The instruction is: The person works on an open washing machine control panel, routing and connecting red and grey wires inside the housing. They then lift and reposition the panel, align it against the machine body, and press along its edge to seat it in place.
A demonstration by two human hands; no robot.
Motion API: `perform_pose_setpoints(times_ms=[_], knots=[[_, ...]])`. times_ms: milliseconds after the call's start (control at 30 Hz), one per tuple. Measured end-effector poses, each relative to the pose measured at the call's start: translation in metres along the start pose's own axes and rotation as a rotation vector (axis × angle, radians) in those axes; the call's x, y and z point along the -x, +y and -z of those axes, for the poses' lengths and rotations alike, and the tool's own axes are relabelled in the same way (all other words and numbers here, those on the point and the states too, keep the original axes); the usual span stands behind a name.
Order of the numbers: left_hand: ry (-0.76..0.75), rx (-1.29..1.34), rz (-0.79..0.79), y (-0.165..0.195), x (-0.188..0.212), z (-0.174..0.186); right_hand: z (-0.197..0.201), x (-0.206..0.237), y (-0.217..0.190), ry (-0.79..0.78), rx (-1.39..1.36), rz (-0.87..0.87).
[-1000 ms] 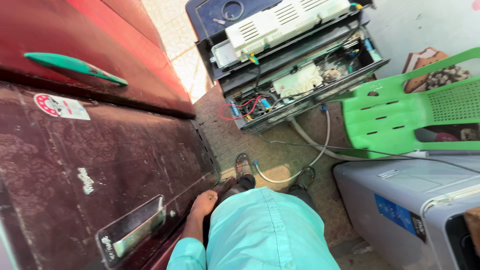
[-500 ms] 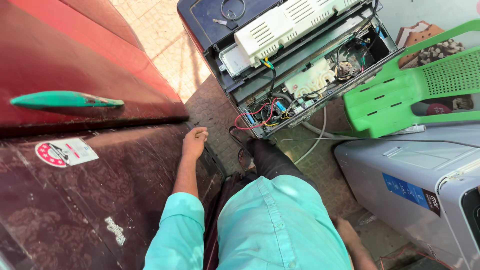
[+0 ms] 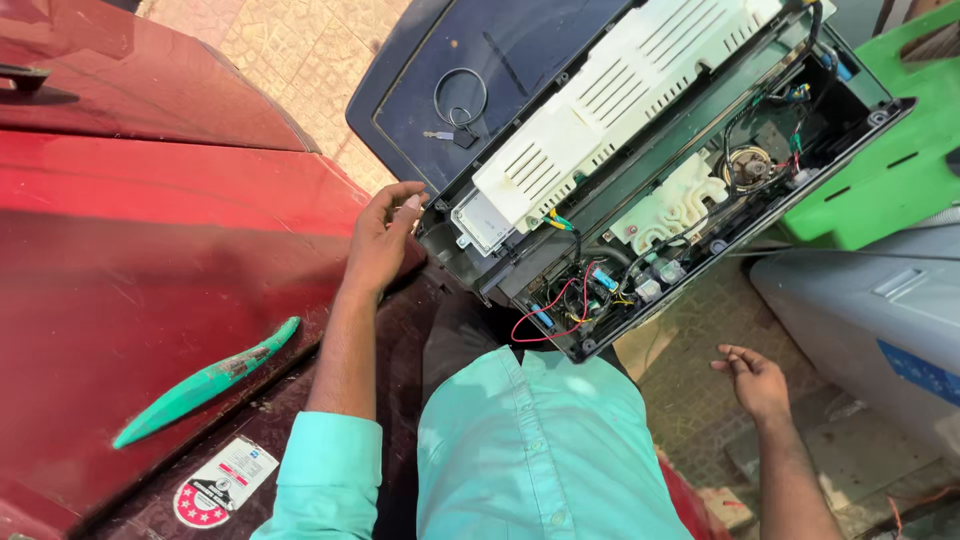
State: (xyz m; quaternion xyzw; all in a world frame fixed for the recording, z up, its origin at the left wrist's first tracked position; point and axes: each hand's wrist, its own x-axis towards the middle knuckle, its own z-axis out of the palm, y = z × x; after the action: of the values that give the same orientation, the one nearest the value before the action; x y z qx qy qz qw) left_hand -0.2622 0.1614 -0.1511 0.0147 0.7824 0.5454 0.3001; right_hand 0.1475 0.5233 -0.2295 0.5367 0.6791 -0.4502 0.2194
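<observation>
Nearest, a teal shirt [image 3: 530,450] filling the lower middle, sleeves reaching out to either side; right hand [image 3: 757,382] low on the right, empty, fingers loosely spread and slack, palm down above patterned paving [image 3: 700,400], touching nothing; beyond its fingertips, the lower corner of an opened dark appliance casing [image 3: 600,240], tilted, with red and black wires [image 3: 560,305] bunched at that corner; left hand [image 3: 380,240] higher up on the left, fingers curled and pressed against the casing's near edge, just beside a white square module [image 3: 483,220]; under that hand's wrist, a red fridge body [image 3: 150,260] lying flat, a green handle [image 3: 205,385] well below the forearm, a round sticker [image 3: 222,482] nearer the elbow; past the left fingertips, a long white vented cover [image 3: 610,100] running up along the casing; farther still, a dark lid panel [image 3: 500,60] bearing a wire loop with a small key [image 3: 455,110]; right of the casing, a green plastic chair [image 3: 890,170] and a grey box [image 3: 880,310] beyond the right hand.
</observation>
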Motion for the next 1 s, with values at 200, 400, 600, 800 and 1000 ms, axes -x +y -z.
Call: perform_pose_setpoints(times_ms=[200,400,600,800,1000], knots=[[-0.294,-0.384,0.061,0.038,-0.07,-0.015,-0.001,-0.015,-0.007,0.124,0.073,-0.074],[-0.639,-0.349,0.028,0.028,-0.131,0.004,-0.029,0.019,0.001,0.307,-0.367,-0.141],[-0.783,-0.652,-0.025,0.06,-0.149,-0.006,-0.027,0.165,-0.047,0.969,-0.574,0.174],[-0.832,-0.792,-0.144,0.083,-0.132,-0.016,-0.077,0.254,-0.178,1.259,-0.624,0.442],[-0.768,-0.953,-0.114,0.099,-0.12,-0.04,-0.134,0.214,-0.28,0.58,-0.391,0.818]])
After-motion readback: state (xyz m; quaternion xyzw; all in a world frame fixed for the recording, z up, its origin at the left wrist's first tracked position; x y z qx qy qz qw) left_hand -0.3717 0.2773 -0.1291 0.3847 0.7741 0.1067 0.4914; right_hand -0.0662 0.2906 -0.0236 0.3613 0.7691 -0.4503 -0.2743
